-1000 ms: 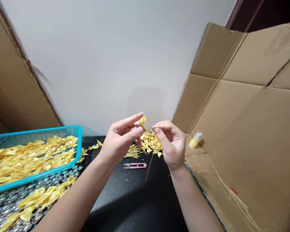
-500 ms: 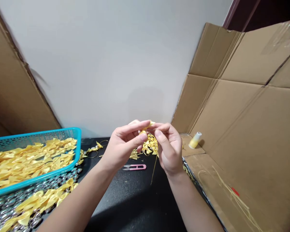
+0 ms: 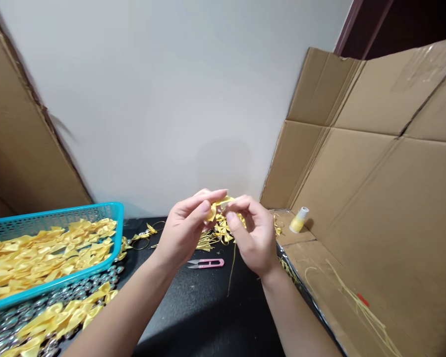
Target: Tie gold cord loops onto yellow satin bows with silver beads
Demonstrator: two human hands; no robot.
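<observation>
Above the black tabletop, my left hand (image 3: pixel 184 220) pinches a small yellow ribbon bow (image 3: pixel 212 211) between thumb and fingers. Close on its right, my right hand (image 3: pixel 254 230) is closed, with its fingertips at the bow's right end. A thin yellow thread (image 3: pixel 232 270) hangs below the right hand; its upper end is hidden by the fingers. Pink thread snips (image 3: pixel 206 264) lie on the table below the hands. Behind the hands is a pile of yellow bows (image 3: pixel 223 230), partly covered, beside gold-coloured sticks (image 3: pixel 206 241).
At left stands a turquoise basket (image 3: pixel 119 223) of yellow bows. Silvery beads (image 3: pixel 7 322) and more bows (image 3: pixel 59 315) lie in front of it. A thread spool (image 3: pixel 299 220) stands on cardboard (image 3: pixel 357 307) at right, near loose yellow cords (image 3: pixel 371 317). Cardboard walls flank both sides.
The bow has turned and shows more of its ribbon between my hands. My right fingers have shifted slightly left and down. The whole view has tilted a little.
</observation>
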